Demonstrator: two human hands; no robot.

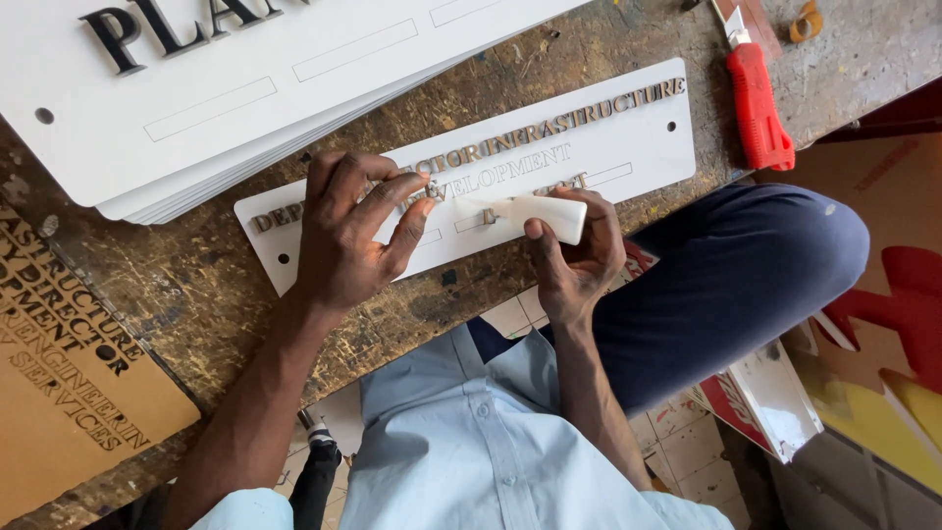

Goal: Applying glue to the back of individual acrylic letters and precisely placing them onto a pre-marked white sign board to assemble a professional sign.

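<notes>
A long white sign plate (pixel 628 147) with rows of small raised gold letters lies on the worn wooden workbench (pixel 206 285). My left hand (pixel 348 231) rests flat on the plate's left half, fingers spread over the lettering. My right hand (pixel 579 257) grips a small white squeeze tube (pixel 540 211), its nozzle pointing left and touching the plate's lower row near the middle.
A stack of larger white sign plates (pixel 196 108) with big black letters lies at the upper left. A red utility knife (pixel 758 103) sits at the upper right. A brown board with cut-out lettering (pixel 59 393) lies at the left edge. My knee in dark trousers (pixel 756 265) is beside the bench.
</notes>
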